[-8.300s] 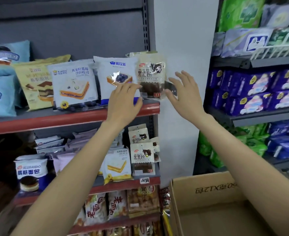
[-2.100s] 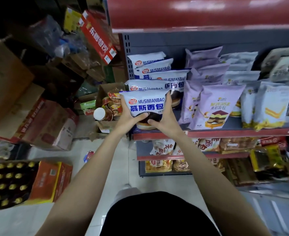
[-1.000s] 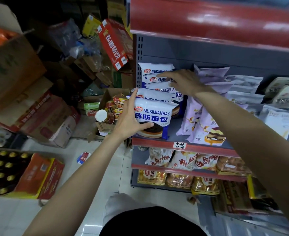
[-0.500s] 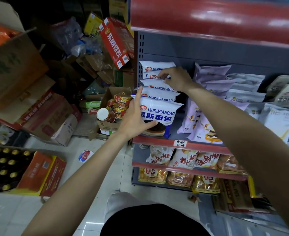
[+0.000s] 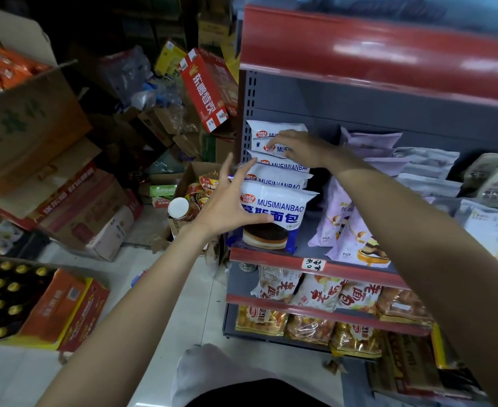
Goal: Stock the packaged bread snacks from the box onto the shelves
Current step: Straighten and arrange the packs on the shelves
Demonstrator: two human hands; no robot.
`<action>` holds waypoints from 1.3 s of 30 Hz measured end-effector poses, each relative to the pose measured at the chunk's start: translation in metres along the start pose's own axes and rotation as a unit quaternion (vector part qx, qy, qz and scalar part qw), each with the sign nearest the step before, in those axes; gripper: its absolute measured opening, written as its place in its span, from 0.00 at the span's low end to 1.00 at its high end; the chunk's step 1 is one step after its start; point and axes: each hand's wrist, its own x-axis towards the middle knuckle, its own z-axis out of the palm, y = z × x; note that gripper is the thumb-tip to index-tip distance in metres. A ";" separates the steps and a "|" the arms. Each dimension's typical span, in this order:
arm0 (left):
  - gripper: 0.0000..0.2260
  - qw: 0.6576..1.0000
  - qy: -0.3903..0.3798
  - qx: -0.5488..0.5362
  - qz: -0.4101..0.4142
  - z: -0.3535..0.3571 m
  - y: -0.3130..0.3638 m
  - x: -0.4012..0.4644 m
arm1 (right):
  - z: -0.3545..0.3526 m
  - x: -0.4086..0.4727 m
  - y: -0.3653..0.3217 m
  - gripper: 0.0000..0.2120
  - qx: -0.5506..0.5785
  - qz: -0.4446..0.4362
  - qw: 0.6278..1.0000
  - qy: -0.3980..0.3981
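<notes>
A row of white-and-blue mousse bread packets [image 5: 277, 207] stands upright, one behind another, at the left end of a red-edged shelf [image 5: 274, 256]. My left hand [image 5: 230, 204] rests against the row's left side with fingers spread upward and the thumb across the front packet's face. My right hand [image 5: 297, 148] lies flat, fingers apart, on the tops of the rear packets [image 5: 271, 132]. Pale purple cake packets [image 5: 340, 218] stand just right of the row, partly hidden by my right forearm. The stock box is out of view.
Lower shelves hold bagged buns [image 5: 318, 292]. Left of the shelving, cardboard cartons [image 5: 30, 118] pile up, a red carton [image 5: 205, 89] leans, and an open box of noodle cups [image 5: 196, 189] sits on the floor. A crate of bottles [image 5: 4, 292] lies at bottom left.
My left hand has loosened from gripping the front packet to a spread hand along the row's side. My right hand has shifted slightly across the rear packets' tops.
</notes>
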 end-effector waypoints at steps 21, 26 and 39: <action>0.20 0.986 0.143 -0.052 0.066 -0.036 -0.018 0.050 | -0.002 -0.015 0.005 0.24 0.061 0.092 0.984 0.143; 0.24 0.993 -0.030 0.098 0.059 -0.032 -0.027 0.114 | 0.017 -0.006 0.008 0.30 0.112 0.203 0.972 0.041; 0.24 0.983 -0.021 0.117 0.139 -0.023 -0.046 0.140 | 0.012 -0.009 -0.003 0.30 0.000 0.130 0.991 0.033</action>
